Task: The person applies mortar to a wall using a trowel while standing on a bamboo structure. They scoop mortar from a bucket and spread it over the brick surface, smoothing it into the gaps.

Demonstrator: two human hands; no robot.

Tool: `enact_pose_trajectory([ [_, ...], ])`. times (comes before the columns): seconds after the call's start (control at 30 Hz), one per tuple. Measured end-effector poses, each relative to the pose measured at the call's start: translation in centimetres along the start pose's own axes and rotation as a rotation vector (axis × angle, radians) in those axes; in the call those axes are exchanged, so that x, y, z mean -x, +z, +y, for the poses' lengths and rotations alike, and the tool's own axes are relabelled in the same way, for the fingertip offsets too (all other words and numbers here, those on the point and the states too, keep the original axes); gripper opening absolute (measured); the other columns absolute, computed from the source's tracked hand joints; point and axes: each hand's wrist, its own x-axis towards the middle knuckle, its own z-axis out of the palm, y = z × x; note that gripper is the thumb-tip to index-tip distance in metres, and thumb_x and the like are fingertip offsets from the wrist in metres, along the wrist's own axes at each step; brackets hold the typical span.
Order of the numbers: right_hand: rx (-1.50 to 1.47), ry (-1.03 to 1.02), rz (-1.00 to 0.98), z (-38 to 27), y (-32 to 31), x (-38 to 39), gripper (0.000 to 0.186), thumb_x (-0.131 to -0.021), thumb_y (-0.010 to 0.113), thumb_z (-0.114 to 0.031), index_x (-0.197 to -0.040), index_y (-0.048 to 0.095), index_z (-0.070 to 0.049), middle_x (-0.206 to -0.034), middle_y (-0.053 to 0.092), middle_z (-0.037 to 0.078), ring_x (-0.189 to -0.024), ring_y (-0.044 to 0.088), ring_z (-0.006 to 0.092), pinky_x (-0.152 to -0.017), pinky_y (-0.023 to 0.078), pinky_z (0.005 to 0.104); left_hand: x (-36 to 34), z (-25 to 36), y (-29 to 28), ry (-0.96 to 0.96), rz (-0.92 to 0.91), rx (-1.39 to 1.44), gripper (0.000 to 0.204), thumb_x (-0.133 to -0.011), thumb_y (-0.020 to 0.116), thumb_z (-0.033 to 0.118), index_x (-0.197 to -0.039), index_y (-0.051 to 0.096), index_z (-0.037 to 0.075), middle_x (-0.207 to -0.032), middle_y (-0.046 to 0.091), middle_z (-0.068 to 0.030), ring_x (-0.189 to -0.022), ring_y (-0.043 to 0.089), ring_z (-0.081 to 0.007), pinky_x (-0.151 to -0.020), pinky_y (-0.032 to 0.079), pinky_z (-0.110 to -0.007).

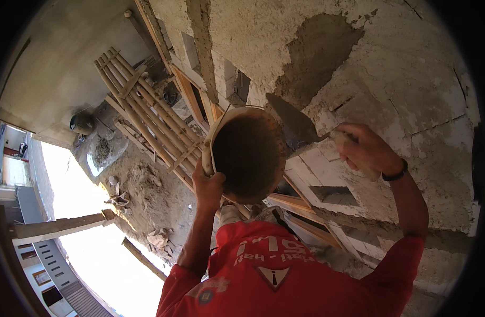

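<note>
My left hand (207, 186) grips the rim of a round bucket (278, 136), which is tilted so its dark inside faces me. What lies at the bottom of the bucket is too dark to make out. In my right hand (361, 147) is the handle of a trowel (294, 119). Its broad grey blade points left, beyond the bucket's rim and close to the wall. A darker, damp-looking patch of mortar (322, 55) covers part of the rough wall (406, 74) above the blade.
Bamboo poles lashed like a scaffold or ladder (147, 113) stretch to the left. Below lie a heap of sand (139, 187) and a dark bucket (83, 123). Wooden frames (189, 98) line the wall openings. A beam (63, 226) crosses the lower left.
</note>
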Motion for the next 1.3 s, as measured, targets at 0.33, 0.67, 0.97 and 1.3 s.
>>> enact_pose_trajectory([
  [0.33, -0.001, 0.033, -0.156, 7.8, 10.5, -7.0, 0.045, -0.087, 0.062, -0.009, -0.127, 0.05, 0.006, -0.097, 0.065, 0.017, -0.076, 0.07, 0.0239, -0.067, 0.058, 0.0395, 1.4, 0.2, 2.7, 0.095, -0.004, 0.009, 0.061, -0.075, 0.054, -0.004, -0.136, 0.049, -0.005, -0.105, 0.068, -0.0143, -0.089, 0.068, -0.0189, -0.074, 0.057, -0.028],
  [0.67, 0.828, -0.427, -0.025, 8.4, 13.0, -8.5, 0.045, -0.08, 0.062, -0.009, -0.122, 0.053, 0.002, -0.081, 0.065, 0.023, -0.077, 0.069, 0.0408, -0.063, 0.057, 0.0502, -0.3, 1.7, 1.6, 0.162, -0.12, -0.097, 0.057, -0.073, 0.055, 0.0, -0.13, 0.056, -0.005, -0.102, 0.069, -0.0101, -0.091, 0.067, -0.0156, -0.08, 0.054, -0.029],
  [0.97, 1.141, -0.831, 0.065, 7.7, 10.2, -10.0, 0.037, -0.089, 0.059, -0.02, -0.121, 0.056, -0.002, -0.099, 0.065, 0.02, -0.076, 0.07, 0.0289, -0.061, 0.057, 0.0412, -1.2, 0.6, 1.8, 0.194, -0.184, -0.085, 0.055, -0.073, 0.058, -0.001, -0.128, 0.058, -0.003, -0.107, 0.068, -0.0065, -0.096, 0.066, -0.0134, -0.085, 0.053, -0.028],
  [1.3, 1.273, -0.657, 0.216, 7.5, 6.8, -4.5, 0.037, -0.081, 0.062, -0.014, -0.116, 0.061, -0.005, -0.095, 0.062, 0.015, -0.081, 0.066, 0.0329, -0.066, 0.054, 0.0472, 0.0, 0.9, 2.4, 0.072, -0.232, -0.213, 0.064, -0.074, 0.057, -0.002, -0.137, 0.053, -0.002, -0.103, 0.07, -0.0124, -0.085, 0.07, -0.019, -0.07, 0.058, -0.032],
])
